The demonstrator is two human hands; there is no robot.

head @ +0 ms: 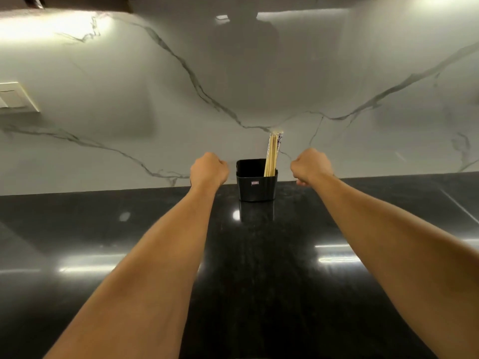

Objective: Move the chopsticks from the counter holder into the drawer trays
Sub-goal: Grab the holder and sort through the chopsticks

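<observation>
Counter (103, 229): a polished black stone slab, very glossy, with fine pale speckles; it mirrors the ceiling lights as bright streaks.
Wall (129, 86): smooth white marble-like panel with thin grey veins, shiny enough to show a dim dark reflection in its upper middle.
Switch plate (15, 98): cream, rectangular, flat, fixed on the wall at the left edge.
Holder (256, 186): a black matte plastic cup, squarish with rounded corners, slightly narrower at the base, a small label on its front face; it stands upright on the counter, near the wall.
Chopsticks (272, 156): a bundle of pale wooden sticks, thin and straight, standing in the right side of the holder and leaning slightly right; some tops carry a dark printed pattern.
Left hand (208, 170): bare, fingers curled together into a loose fist, holding nothing, just beside the holder on its left, not touching it.
Right hand (312, 165): bare, fingers also curled in, a fingertip showing below; empty, near the holder on its right, apart from the chopsticks.
</observation>
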